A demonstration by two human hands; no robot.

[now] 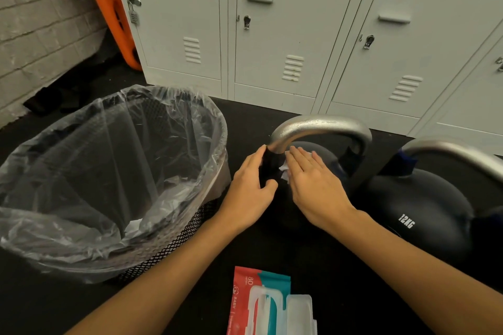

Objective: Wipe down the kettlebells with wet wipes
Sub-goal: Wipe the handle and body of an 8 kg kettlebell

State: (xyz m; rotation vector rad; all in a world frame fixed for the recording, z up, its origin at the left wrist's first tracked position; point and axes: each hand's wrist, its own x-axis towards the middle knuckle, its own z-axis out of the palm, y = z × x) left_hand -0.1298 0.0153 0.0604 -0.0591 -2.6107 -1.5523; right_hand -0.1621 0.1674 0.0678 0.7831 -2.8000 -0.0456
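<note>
A black kettlebell point(321, 128) with a silver handle stands on the dark floor in the middle. My right hand point(313, 182) lies flat on its body under the handle and presses a white wet wipe point(284, 170) against it with straight fingers. My left hand point(249, 185) grips the left base of the handle, thumb in front and fingers behind. A second black kettlebell point(419, 209) marked 12KG stands just to the right. A red and teal pack of wet wipes point(261, 304) lies at the bottom centre with its lid flipped open.
A black mesh bin point(177, 242) lined with a clear plastic bag stands at the left, with a crumpled wipe at its bottom. Grey lockers point(272, 35) line the back. An orange board point(109, 8) leans against the brick wall at the far left.
</note>
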